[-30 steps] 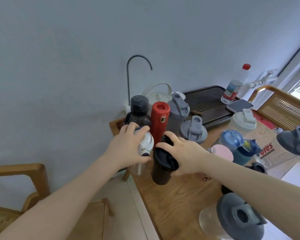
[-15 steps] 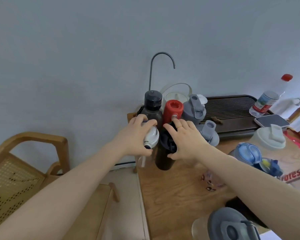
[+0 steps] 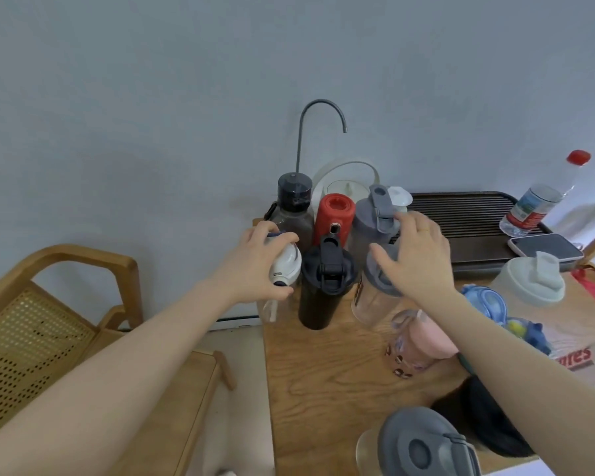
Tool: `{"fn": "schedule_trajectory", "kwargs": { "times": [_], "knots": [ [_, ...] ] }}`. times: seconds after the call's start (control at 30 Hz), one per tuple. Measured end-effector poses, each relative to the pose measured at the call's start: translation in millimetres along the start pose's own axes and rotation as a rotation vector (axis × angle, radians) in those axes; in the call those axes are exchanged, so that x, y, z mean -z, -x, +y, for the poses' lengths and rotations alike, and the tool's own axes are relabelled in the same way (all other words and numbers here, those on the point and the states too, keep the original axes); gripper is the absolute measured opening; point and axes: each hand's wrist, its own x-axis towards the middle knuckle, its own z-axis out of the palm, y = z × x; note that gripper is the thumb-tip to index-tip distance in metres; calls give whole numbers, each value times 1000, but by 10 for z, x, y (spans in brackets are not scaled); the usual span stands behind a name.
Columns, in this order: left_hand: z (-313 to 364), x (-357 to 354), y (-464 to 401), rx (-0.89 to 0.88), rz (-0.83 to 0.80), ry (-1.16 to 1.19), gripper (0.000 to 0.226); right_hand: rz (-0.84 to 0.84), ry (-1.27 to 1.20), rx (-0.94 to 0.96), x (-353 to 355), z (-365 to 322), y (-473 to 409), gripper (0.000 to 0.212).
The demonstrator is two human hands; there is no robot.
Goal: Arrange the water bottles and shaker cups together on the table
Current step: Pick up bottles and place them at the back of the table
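At the table's far left corner stand a smoky dark bottle, a red bottle and a tall grey shaker. In front of them is a black shaker. My left hand grips the white lid of a clear bottle just left of the black shaker, at the table's edge. My right hand is spread over the grey lid of a clear shaker to the black shaker's right, fingers apart, fingertips near the tall grey shaker's cap.
A pink-lidded cup, a blue bottle, a pale large shaker and a grey-lidded cup stand to the right and near me. A dark tea tray holds a phone and a red-capped plastic bottle. Left is a wooden chair.
My right hand has left the black shaker's lid and moved right onto the grey-lidded clear shaker. My left hand keeps its hold on the white-lidded bottle. The view has swung left.
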Motion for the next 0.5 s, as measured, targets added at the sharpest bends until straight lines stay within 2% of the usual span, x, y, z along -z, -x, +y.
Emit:
{"fn": "schedule_trajectory", "kwargs": {
  "times": [0.07,0.13,0.2,0.33,0.5],
  "knots": [
    [36,-16,-9,28,13,0,78,-220,-38,-223,-56,167,-17,77],
    [75,-34,-11,56,15,12,77,-386,-182,-300,-153,195,3,90],
    [107,-55,-1,64,25,31,77,-386,-212,-241,-210,164,10,95],
    [115,-83,34,69,40,62,77,-367,-242,-163,-172,188,-34,82],
    [119,-110,35,73,69,80,76,-423,-279,-100,-107,309,-40,79]
  ]
}}
